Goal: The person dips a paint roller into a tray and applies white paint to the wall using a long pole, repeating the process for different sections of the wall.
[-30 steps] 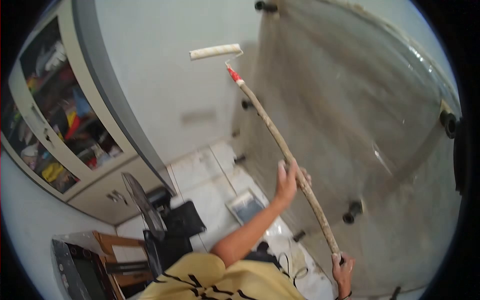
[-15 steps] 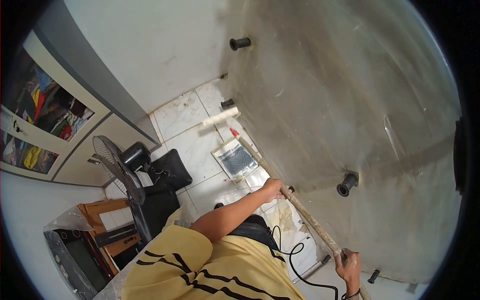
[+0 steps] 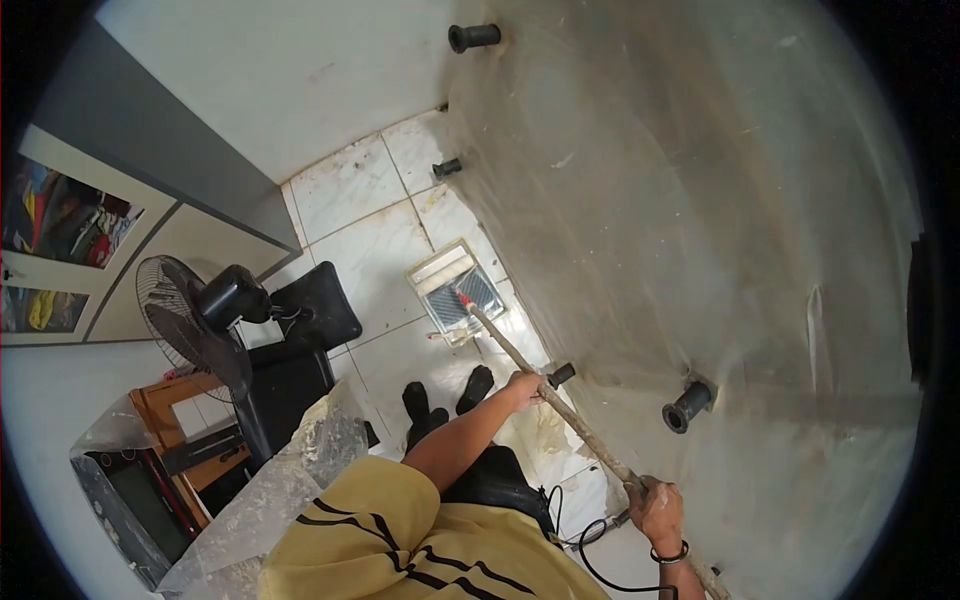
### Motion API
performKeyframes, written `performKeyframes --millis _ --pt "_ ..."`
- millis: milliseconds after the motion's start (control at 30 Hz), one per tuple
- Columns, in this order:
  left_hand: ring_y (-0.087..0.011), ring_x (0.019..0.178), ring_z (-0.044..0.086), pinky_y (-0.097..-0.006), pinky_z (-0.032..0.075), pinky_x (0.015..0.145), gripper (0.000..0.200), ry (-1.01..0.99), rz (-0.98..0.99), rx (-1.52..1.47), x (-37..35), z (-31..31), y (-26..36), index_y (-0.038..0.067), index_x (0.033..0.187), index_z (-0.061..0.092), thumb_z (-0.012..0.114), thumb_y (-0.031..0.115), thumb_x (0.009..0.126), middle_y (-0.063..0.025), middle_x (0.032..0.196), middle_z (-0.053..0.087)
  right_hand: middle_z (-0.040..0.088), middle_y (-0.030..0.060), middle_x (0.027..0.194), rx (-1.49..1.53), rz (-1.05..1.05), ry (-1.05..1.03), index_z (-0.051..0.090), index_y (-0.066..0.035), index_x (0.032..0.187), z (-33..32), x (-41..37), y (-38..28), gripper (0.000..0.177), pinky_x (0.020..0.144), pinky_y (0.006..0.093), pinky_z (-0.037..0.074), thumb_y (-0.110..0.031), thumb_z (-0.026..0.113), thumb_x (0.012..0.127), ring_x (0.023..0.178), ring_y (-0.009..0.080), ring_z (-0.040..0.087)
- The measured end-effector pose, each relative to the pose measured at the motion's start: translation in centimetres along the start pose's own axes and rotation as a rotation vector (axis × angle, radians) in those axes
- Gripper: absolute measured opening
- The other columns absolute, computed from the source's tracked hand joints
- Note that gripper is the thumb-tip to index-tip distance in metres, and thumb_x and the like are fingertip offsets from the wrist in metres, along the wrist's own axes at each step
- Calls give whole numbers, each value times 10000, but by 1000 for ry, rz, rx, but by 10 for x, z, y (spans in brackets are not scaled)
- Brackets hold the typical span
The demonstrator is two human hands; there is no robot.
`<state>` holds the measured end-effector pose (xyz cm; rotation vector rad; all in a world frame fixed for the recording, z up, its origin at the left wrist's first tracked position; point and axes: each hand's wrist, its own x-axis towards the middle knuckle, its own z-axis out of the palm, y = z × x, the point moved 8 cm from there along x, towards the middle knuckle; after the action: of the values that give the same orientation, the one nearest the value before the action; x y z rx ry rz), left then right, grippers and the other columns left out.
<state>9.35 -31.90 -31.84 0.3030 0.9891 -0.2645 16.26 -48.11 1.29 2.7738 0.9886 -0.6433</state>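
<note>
A long wooden pole (image 3: 590, 437) runs diagonally down to a paint roller (image 3: 441, 268) with a red handle end (image 3: 464, 298). The pale roller rests in a paint tray (image 3: 487, 268) on the tiled floor. My left hand (image 3: 526, 391) is closed around the pole near its middle. Farther up the pole, my right hand (image 3: 657, 512), with a dark bracelet at the wrist, also grips it.
An upright plastic-covered panel (image 3: 640, 230) with black stubby legs (image 3: 690, 405) stands along the right. At left are a fan (image 3: 190, 320), a black chair (image 3: 287, 395), plastic sheeting (image 3: 260, 500) and a wardrobe (image 3: 180, 265). A black cable (image 3: 590, 570) hangs near my right arm.
The roller has moved from the floor beyond the tray into the tray. Both hands have drawn the pole back toward me. The view has shifted, and my feet now show.
</note>
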Motion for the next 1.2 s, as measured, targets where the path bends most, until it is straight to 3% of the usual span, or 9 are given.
performKeyframes --millis 100,167,300,367,467,567,800,867,1200 --pt "-245 892 560 -385 501 801 205 35 19 -1 19 0 4 33 963 499 594 152 826 -90 948 545 609 176 663 0 -15 -65 611 -34 718 11 28 3 241 625 435 469 -268 599 778 635 370 579" --pt "-251 851 582 -393 504 782 162 81 84 -13 17 4 12 19 959 514 526 132 844 -109 880 556 603 162 639 -7 -27 -45 621 -42 730 12 43 4 234 614 424 467 -270 604 780 611 368 568" --pt "-240 879 552 -402 506 778 187 69 36 -117 48 6 10 63 986 505 573 164 845 -72 933 539 599 169 637 -26 -104 -7 623 -41 736 20 74 8 232 616 439 465 -269 605 779 611 378 564" --pt "-273 817 589 -426 521 739 214 176 76 -67 44 1 23 -6 1004 506 532 143 853 -110 894 560 590 172 625 2 -164 47 623 -43 731 22 83 8 228 596 445 463 -268 613 771 600 379 559" --pt "-282 836 580 -435 532 705 247 251 64 -74 59 -6 26 -10 1028 499 541 162 857 -124 934 545 582 179 615 0 -169 -11 621 -47 718 33 96 14 223 572 449 458 -264 621 766 585 375 553" --pt "-242 843 542 -405 520 750 166 235 52 -67 71 -9 28 68 979 499 535 182 863 -65 895 503 612 161 697 -1 -137 -68 607 -60 737 48 104 21 214 630 437 477 -269 581 772 687 345 583" --pt "-253 859 533 -427 513 762 159 253 55 -77 100 -26 24 78 974 494 532 187 865 -61 928 498 616 155 707 -21 -119 -54 610 -66 743 54 111 17 226 621 443 474 -285 570 780 685 341 589" --pt "-278 862 547 -436 535 705 310 262 121 -108 104 -33 25 22 1103 486 556 197 856 -121 1003 505 608 170 688 -13 -112 -39 610 -60 740 55 110 12 221 610 439 473 -277 582 776 661 353 584" --pt "-237 818 565 -430 530 720 292 209 145 -108 97 -45 12 87 1110 470 563 186 852 -65 985 520 582 186 605 75 -129 -8 591 -43 702 80 93 10 249 539 445 466 -276 590 791 583 366 584"
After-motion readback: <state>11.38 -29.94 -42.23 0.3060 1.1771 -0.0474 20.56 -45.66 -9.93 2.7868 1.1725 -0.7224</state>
